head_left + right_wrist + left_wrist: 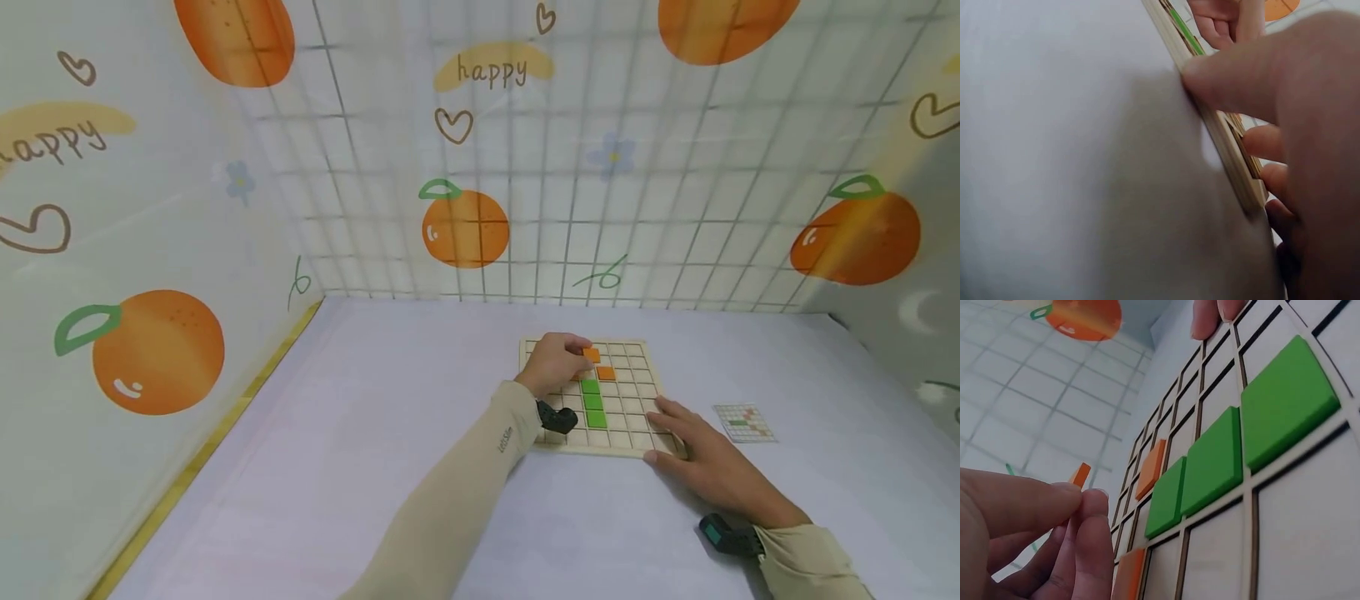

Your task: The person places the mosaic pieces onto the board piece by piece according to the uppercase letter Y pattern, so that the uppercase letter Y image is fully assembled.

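My left hand (557,363) is over the far left part of a wooden grid board (626,454). Its thumb and forefinger pinch a small orange tile (1082,475) above the grid. Three green tiles (592,403) lie in one column of squares. Beyond the far green tile, one orange tile (606,373) sits to the right and another orange tile (1129,575) to the left, partly covered by my left hand in the head view. My right hand (705,462) rests at the board's near right corner, thumb against the near edge, fingers extended over the right side.
A small card (746,422) with a printed grid of coloured squares lies right of the board. White cloth (360,400) covers the table. Curtains printed with oranges, over a wire grid (555,217), stand behind and at the sides.
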The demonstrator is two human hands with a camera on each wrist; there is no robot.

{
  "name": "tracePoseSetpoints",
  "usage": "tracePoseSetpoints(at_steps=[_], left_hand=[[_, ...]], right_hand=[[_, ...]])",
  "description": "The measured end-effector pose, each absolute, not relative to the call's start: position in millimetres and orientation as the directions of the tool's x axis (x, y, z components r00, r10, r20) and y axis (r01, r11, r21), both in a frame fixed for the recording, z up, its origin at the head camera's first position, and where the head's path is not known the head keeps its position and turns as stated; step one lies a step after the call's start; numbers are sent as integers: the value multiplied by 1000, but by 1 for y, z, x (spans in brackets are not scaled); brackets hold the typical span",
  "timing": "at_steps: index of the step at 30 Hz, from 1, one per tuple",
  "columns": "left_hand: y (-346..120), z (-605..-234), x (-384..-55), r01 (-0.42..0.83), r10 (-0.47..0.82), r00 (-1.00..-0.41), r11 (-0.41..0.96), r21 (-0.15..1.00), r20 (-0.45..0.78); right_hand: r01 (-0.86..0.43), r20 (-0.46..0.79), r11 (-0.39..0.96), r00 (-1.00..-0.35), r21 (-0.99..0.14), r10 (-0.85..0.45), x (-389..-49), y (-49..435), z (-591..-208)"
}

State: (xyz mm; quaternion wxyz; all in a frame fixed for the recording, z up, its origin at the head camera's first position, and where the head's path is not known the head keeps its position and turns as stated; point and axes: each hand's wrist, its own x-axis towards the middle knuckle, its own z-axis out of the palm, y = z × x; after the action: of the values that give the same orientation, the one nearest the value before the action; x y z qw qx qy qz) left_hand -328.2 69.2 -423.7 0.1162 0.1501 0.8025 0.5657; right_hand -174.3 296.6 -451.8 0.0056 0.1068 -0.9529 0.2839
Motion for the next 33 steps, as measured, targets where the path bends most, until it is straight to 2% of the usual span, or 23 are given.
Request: tracePoseSetpoints(at_steps=[9, 17, 27, 33], left_hand=[[85, -426, -327, 87, 365, -929, 367, 926, -57], [93, -425, -332, 217, 404, -915, 457, 863, 16], [111, -429, -343, 285, 418, -906, 484, 827, 68], [120, -430, -341, 260, 391, -919, 501, 826, 52]], right_hand=[[-198, 68, 826, -979, -527, -191, -172, 295, -452], [-206, 80, 818, -978, -537, -194, -172, 295, -453], [-209, 76, 817, -977, -537, -199, -174, 295, -448], [-234, 98, 808, -971, -540, -217, -174, 297, -450]])
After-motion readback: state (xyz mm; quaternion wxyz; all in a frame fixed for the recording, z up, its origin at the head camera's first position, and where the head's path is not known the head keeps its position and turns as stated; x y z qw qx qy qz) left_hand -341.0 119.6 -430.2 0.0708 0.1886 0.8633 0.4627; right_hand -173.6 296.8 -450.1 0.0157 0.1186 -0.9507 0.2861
